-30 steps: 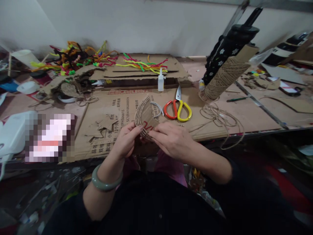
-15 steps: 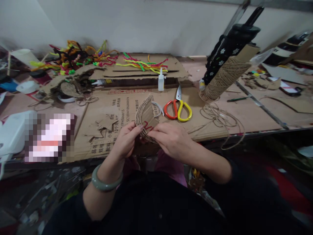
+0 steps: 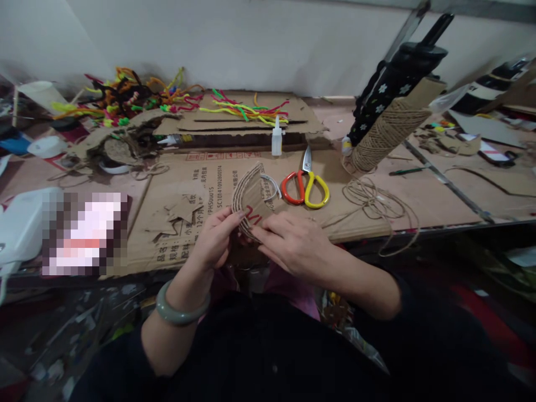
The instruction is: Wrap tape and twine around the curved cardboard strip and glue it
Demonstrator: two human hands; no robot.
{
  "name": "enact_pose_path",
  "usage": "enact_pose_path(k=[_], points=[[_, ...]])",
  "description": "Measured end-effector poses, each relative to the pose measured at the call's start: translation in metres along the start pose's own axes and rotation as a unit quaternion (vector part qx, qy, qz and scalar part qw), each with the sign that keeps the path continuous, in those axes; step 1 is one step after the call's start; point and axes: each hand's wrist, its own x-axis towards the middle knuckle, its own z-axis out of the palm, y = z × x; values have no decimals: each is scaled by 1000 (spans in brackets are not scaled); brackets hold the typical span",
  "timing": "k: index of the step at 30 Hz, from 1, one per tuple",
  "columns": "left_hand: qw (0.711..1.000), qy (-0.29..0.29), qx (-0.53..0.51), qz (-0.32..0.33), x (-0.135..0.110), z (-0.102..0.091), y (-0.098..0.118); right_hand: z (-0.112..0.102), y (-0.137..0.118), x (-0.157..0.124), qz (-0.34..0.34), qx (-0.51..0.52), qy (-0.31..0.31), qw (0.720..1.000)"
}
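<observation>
A cut cardboard piece [image 3: 254,196] with rows of twine along its curved edge is held over the front of the table. My left hand [image 3: 215,237] pinches its left edge, thumb on the twine. My right hand [image 3: 293,240] is closed at its lower right, fingertips pressed at the twine-covered edge; the palm hides part of the piece. Just beyond lie scissors [image 3: 309,162] with one red and one yellow handle. A small glue bottle [image 3: 277,139] stands behind them. Right of my hands, loose twine [image 3: 377,201] lies in loops near the twine spool [image 3: 387,131].
Flat printed cardboard [image 3: 138,223] covers the table's middle. Colourful pipe cleaners [image 3: 247,109] lie on a cardboard box at the back. A black flowered object [image 3: 389,89] leans beside the spool. A white device [image 3: 25,223] and a pixelated item [image 3: 86,234] are at left.
My right hand has shifted slightly, its fingers lying a bit flatter along the lower edge of the cardboard piece. My left hand keeps its hold, and the other things stay in place.
</observation>
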Motion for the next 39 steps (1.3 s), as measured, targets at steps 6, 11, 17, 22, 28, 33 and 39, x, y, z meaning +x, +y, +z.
enact_pose_path(k=[6, 11, 17, 22, 28, 33, 39], points=[[1000, 8, -5, 21, -1, 3, 0, 13, -1, 9, 54, -1, 34, 998], [1000, 19, 11, 21, -2, 4, 1, 7, 3, 7, 43, 27, 30, 998], [1000, 21, 13, 18, -1, 4, 2, -1, 10, -2, 66, 34, 22, 997], [1000, 19, 13, 14, 0, 4, 2, 2, 9, 1, 64, 48, 12, 997], [1000, 20, 11, 9, -2, 5, 3, -2, 8, 2, 37, 48, 3, 998], [1000, 15, 15, 9, -1, 2, 3, -6, 8, -3, -10, 9, -4, 1000], [1000, 22, -2, 8, 0, 4, 1, 7, 3, 0, 4, -43, 33, 998]])
